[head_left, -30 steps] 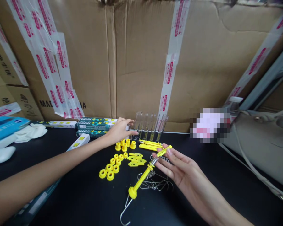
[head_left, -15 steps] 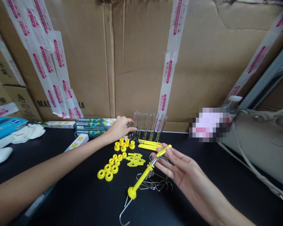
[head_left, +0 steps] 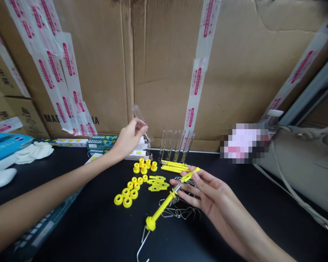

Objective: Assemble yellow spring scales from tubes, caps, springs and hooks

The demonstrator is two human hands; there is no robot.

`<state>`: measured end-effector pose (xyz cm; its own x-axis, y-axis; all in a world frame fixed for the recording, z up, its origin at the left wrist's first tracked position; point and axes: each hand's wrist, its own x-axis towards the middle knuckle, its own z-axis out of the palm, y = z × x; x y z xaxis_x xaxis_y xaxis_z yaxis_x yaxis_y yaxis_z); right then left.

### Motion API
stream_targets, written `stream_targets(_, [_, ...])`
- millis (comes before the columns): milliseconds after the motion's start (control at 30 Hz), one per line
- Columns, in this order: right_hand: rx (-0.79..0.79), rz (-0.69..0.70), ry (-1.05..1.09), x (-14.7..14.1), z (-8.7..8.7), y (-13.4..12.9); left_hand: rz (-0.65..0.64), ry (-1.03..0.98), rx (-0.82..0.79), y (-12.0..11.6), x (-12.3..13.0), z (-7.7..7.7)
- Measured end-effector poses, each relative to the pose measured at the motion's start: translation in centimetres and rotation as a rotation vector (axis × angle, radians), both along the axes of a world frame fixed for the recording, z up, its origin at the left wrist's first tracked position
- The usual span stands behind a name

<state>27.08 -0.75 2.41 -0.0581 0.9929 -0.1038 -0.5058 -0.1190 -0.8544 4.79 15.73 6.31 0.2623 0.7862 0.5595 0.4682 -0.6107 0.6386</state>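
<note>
My left hand (head_left: 129,138) pinches a clear tube (head_left: 142,122), lifted and tilted in front of the cardboard. Between the fingers and thumb of my right hand (head_left: 207,196) is the flat yellow end of a yellow rod assembly (head_left: 162,209), which slants down to a metal hook (head_left: 143,245). Several clear tubes (head_left: 176,147) stand upright behind it. Yellow rods (head_left: 175,167) lie in front of these tubes. Flat yellow pieces (head_left: 157,183), yellow flanged caps (head_left: 143,168) and yellow rings (head_left: 126,196) lie to the left. Metal hooks (head_left: 180,211) are heaped behind the assembly, near my right fingers.
Green and white boxes (head_left: 102,142) lie along the back left. A blue packet (head_left: 8,149) and white cloth (head_left: 35,153) are far left. On the right are a capped bottle (head_left: 273,118) and a pale bag (head_left: 308,171). Taped cardboard (head_left: 164,72) rises behind.
My left hand has moved left and up from the row of tubes, with one tube now lifted in it. The assembly in my right hand has shifted slightly left.
</note>
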Motion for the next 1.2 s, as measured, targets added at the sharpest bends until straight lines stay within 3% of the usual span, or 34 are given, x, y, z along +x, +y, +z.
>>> stream_targets(200, [0.003,0.017,-0.005,-0.2,0.1,0.0,-0.134,-0.226,-0.084,-7.4,-1.4,0.4])
stream_targets(333, [-0.004,0.037,-0.011,-0.3,0.1,0.1,-0.185,-0.235,-0.223,-12.9,-2.7,-0.8])
stream_targets(467, [0.005,0.038,-0.016,-0.2,0.3,0.4,-0.24,-0.088,-0.301,-16.3,-4.0,-2.3])
stream_targets(767, [0.014,-0.015,0.001,0.8,1.0,0.8,-0.107,0.238,-0.233,-17.6,-4.6,-4.6])
stream_targets(967, [0.048,-0.058,0.012,1.5,1.5,1.2,-0.007,0.229,-0.243,-18.7,-4.1,-5.2])
stream_targets(1067, [0.064,-0.077,0.016,1.8,1.7,1.2,-0.014,0.254,-0.264,-18.7,-4.2,-5.6])
stream_targets(1200, [0.056,-0.067,0.031,1.8,1.7,1.0,-0.126,0.255,-0.29,-17.9,-4.7,-5.8])
